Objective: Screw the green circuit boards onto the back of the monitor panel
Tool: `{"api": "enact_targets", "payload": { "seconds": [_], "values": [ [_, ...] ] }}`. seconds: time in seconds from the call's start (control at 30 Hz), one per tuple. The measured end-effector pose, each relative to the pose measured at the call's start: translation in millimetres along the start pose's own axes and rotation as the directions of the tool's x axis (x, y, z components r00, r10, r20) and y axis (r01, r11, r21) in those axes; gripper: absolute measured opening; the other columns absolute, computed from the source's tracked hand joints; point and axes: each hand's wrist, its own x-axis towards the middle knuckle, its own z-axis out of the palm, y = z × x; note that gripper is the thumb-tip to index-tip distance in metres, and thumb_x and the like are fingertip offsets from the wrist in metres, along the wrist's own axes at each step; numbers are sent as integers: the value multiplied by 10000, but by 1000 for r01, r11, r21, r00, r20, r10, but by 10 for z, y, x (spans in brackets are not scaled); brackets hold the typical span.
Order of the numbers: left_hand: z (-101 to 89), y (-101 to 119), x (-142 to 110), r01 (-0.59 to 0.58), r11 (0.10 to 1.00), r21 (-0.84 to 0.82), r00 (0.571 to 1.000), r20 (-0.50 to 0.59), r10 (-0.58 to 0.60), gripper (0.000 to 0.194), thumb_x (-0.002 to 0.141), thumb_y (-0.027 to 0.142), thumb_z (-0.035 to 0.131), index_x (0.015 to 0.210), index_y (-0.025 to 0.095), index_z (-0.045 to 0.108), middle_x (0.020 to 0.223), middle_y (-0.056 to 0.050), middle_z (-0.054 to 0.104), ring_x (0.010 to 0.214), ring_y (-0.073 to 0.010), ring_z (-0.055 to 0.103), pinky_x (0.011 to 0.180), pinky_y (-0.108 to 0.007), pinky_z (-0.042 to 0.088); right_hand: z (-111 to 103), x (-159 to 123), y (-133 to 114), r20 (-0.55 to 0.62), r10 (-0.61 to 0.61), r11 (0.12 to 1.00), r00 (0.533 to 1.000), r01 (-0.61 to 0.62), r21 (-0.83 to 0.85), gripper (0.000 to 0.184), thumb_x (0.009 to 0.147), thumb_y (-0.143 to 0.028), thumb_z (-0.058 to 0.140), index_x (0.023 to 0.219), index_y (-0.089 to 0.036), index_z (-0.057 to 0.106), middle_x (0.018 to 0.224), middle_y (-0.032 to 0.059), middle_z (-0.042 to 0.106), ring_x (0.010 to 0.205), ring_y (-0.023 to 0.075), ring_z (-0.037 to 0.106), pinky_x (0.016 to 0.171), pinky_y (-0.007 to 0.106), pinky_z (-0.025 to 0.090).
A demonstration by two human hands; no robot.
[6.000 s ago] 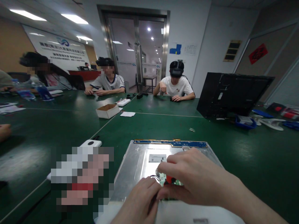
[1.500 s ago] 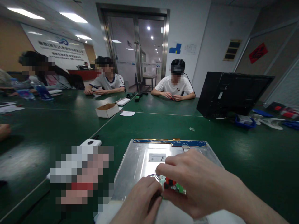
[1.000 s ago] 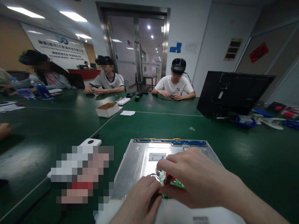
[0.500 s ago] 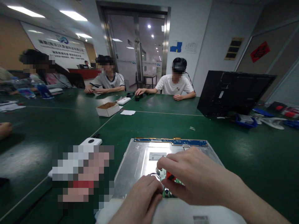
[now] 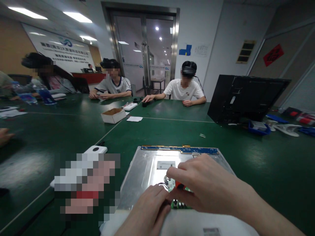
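Right hand's fingers are gripping a small red-and-black tool under the palm; left fingers' grip, can't tell.

Green table under metal panel, white device, open box, paper slip, black monitor.

A green table with thin pale seams fills the foreground. Beyond it, glass double doors in a metal frame show a corridor with small round ceiling lights. The wall beside them is pale, with blue paper stuck on it. On the left, a lettered sign hangs near a red counter, under bright ceiling panels. A red diamond-shaped decoration is at the right.
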Motion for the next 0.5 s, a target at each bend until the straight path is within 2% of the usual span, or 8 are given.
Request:
{"api": "enact_targets", "payload": {
  "seconds": [0.1, 0.27, 0.5],
  "values": [
    [-6, 5, 12, 8, 1000, -7, 1000, 10, -8, 130, 926, 140, 453, 974, 215, 549, 999, -70, 635, 943, -249, 609, 842, -382, 519, -6, -1, -15, 2, -16, 999, 1000, 15, 30, 40, 928, -256, 548, 936, -217, 545, 794, -18, 676, 592, 129, 514, 499, 284, 187],
    [-30, 28, 31, -11, 1000, -9, 1000, 12, 11, 128, 913, 156, 478, 969, 213, 578, 985, -77, 652, 911, -242, 613, 850, -363, 526, -15, -17, -25, -2, -68, 994, 998, 68, 83, 141, 820, -224, 568, 934, -218, 485, 818, -19, 640, 577, 123, 475, 476, 270, 218],
    [-21, 18, 36, -21, 1000, -16, 1000, -11, 21, 143, 906, 142, 479, 948, 220, 590, 968, -71, 668, 898, -237, 625, 837, -343, 532, -9, -7, -20, 19, -43, 995, 999, 41, 94, 121, 847, -221, 545, 960, -218, 500, 803, -20, 643, 576, 125, 471, 478, 275, 223]
  ]
}}
